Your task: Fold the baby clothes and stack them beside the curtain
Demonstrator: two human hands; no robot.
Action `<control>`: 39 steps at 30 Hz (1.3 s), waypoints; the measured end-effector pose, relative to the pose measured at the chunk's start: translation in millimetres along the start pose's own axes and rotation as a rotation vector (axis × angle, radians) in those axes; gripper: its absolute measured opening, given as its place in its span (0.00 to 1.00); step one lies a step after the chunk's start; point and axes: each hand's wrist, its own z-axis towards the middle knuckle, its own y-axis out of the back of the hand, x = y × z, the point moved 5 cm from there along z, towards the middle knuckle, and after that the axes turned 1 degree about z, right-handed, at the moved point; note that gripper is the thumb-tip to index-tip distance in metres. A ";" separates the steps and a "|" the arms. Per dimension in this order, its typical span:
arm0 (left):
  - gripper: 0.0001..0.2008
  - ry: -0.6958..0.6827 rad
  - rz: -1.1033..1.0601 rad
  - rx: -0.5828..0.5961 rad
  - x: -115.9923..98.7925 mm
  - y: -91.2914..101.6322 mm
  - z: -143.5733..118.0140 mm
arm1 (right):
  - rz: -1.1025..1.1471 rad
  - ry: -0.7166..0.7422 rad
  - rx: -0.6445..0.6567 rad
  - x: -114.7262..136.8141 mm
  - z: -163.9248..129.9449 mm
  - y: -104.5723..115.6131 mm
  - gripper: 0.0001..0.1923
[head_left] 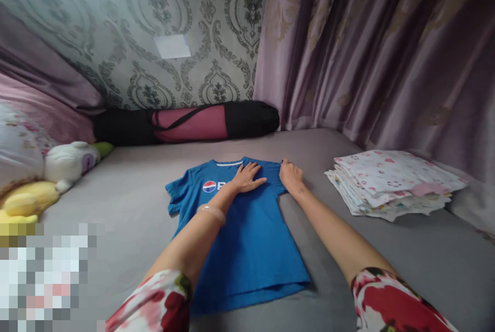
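A blue T-shirt (247, 239) lies spread out front side up on the grey bed sheet, its collar away from me. On its chest is a round red, white and blue logo, with lettering partly covered by my arm. My left hand (246, 177) rests flat on the upper chest, fingers spread. At the shirt's right sleeve, my right hand (291, 175) is closed, with the sleeve's edge pinched in its fingers. The left sleeve lies loose and slightly crumpled.
A stack of folded patterned cloths (394, 182) lies to the right. Along the wall stretches a long black and maroon bag (189, 123). Plush toys (69, 162) sit at the left, and purple curtains (348, 48) hang at the right.
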 end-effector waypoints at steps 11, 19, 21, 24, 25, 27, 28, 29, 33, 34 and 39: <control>0.12 0.585 0.129 -0.166 160.0 83.6 -58.1 | 0.100 0.407 0.049 78.5 29.5 12.7 0.19; 0.11 0.474 0.156 -0.186 165.0 65.7 -51.5 | 0.126 0.393 0.085 118.8 39.6 -21.3 0.14; 0.11 0.403 0.178 -0.246 159.6 65.3 -54.7 | 0.129 0.419 0.032 116.6 35.9 -22.6 0.13; 0.13 0.379 0.198 -0.250 151.5 65.4 -61.3 | 0.147 0.502 -0.027 115.7 30.9 -21.4 0.12; 0.14 0.392 0.210 -0.218 150.0 64.7 -62.8 | 0.152 0.526 -0.030 116.0 30.2 -21.0 0.13; 0.13 0.407 0.254 -0.159 148.3 63.8 -64.1 | 0.158 0.553 -0.025 116.5 31.0 -19.9 0.13; 0.13 0.407 0.279 -0.152 148.0 64.1 -64.0 | 0.157 0.558 -0.021 116.8 32.3 -19.1 0.13; 0.14 0.402 0.300 -0.162 148.2 65.0 -63.6 | 0.156 0.562 -0.019 117.3 33.9 -18.1 0.13; 0.15 0.381 0.369 -0.254 151.6 70.5 -60.0 | 0.147 0.596 -0.029 121.3 40.8 -14.4 0.13; 0.15 0.381 0.396 -0.272 152.6 72.3 -59.1 | 0.138 0.604 -0.036 122.4 42.4 -14.0 0.14; 0.14 0.393 0.451 -0.149 156.7 73.9 -54.7 | 0.152 0.583 0.022 117.4 51.8 -14.6 0.15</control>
